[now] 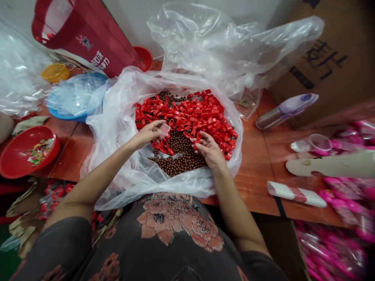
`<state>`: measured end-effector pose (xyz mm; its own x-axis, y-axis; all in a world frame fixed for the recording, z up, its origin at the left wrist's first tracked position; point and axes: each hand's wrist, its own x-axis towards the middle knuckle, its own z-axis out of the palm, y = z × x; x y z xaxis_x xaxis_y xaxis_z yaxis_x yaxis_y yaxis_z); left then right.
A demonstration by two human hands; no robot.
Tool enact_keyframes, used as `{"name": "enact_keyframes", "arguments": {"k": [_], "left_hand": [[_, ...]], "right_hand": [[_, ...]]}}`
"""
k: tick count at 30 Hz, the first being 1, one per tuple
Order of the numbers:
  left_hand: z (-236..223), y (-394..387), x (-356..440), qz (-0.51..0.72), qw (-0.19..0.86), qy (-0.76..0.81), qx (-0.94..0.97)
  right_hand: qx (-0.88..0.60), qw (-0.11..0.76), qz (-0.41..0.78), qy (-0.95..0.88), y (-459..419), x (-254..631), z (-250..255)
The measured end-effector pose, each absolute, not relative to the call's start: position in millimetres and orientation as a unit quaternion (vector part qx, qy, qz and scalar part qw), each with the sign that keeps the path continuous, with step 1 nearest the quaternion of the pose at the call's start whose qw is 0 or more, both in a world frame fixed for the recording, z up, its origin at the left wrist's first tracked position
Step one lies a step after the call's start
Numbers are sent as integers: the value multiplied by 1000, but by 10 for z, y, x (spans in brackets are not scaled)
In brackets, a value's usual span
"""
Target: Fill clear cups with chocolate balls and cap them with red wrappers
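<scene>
Two hands: the left hand (149, 132) is pinching a small clear plastic piece (164, 130) between thumb and fingertips; the right hand (209, 149) is grasping nothing visible, its loosely open fingers touching red plastic pieces (187, 117).

Bag contents: those pieces are lying heaped beside brown beads (178, 162) inside a clear plastic bag (117, 156).

Table: the bag is sitting on a wooden table (258, 175).

Left side: a red bowl (17, 156) is holding colourful scraps, and a blue plate (63, 113) is lying beyond it.

Right side: pink packets (345, 191) are piling up near a purple-capped bottle (285, 111).

Far edge: a cardboard box (331, 66) is standing beside a red bag (84, 35).
</scene>
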<state>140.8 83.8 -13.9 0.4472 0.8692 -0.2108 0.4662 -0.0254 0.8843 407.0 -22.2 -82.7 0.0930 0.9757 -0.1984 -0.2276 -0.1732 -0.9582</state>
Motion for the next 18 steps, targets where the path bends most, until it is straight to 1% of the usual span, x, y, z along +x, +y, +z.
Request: {"name": "enact_keyframes", "arguments": {"k": [2,3,4,6,9,11,15,16,18], "left_hand": [[-217,638,1525,191,608,465,615],[-273,569,1588,188,641,456,588],[-336,520,1649,186,660,450,572],[-466,475,1755,179,662,449,573],[-599,475,1851,171,609,476,611],[-615,485,1873,156,553,496,651],[-529,512,1879,124,358,503,777],[-505,524,1882,116,324,506,791],[-477,556,1890,104,306,528,785]], "right_hand": [[-510,519,580,-366,-292,4069,-798],[-510,514,583,-369,-327,4063,-785],[-508,510,586,-371,-363,4058,-773],[-504,509,593,-367,-437,4055,-748],[-499,525,593,-352,-545,4077,-707],[-502,540,582,-343,-608,4098,-684],[-507,577,564,-302,-691,4109,-680],[-508,586,558,-295,-703,4105,-691],[-512,597,543,-294,-721,4096,-723]]}}
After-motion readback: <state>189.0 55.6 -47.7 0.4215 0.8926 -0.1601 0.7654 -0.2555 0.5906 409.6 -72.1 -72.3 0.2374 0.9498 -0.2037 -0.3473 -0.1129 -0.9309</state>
